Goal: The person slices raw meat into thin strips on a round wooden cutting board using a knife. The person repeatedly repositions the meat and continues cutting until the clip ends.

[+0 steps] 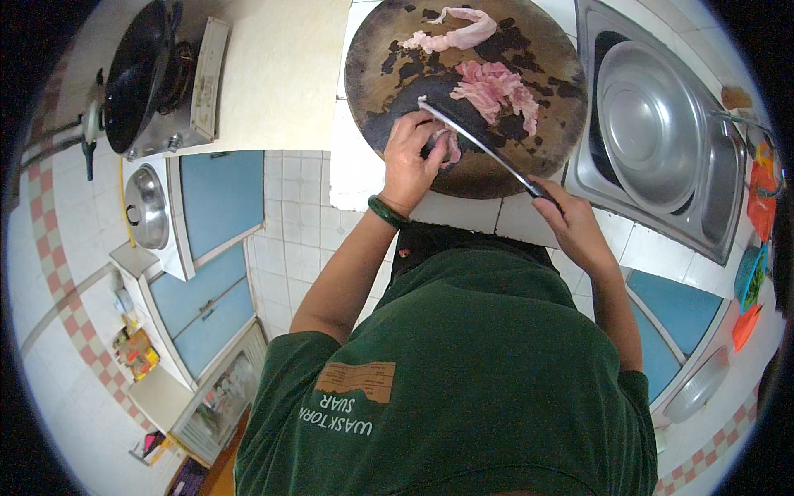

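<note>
My right hand (pixel 574 223) grips the black handle of a kitchen knife (pixel 481 146), whose blade slants up and left across a round wooden chopping board (pixel 397 68). Under my left hand (pixel 414 147) a piece of raw meat (pixel 454 149) is pinned, partly hidden by my fingers and the blade. The blade's edge lies close to my left fingertips. A heap of sliced raw pink meat (pixel 493 93) rests right of the blade. At the board's far side a pale, curved strip of fat or skin (pixel 462 34) lies by itself. Dark wet patches mark the board.
Right of the board, a large metal basin (pixel 651 127) sits in a stainless steel sink (pixel 713 217). A black wok (pixel 136 80) stands on a gas stove (pixel 208 80) at the left. White tiles (pixel 527 220) edge the counter nearest me. Blue cabinets (pixel 220 201) stand below left.
</note>
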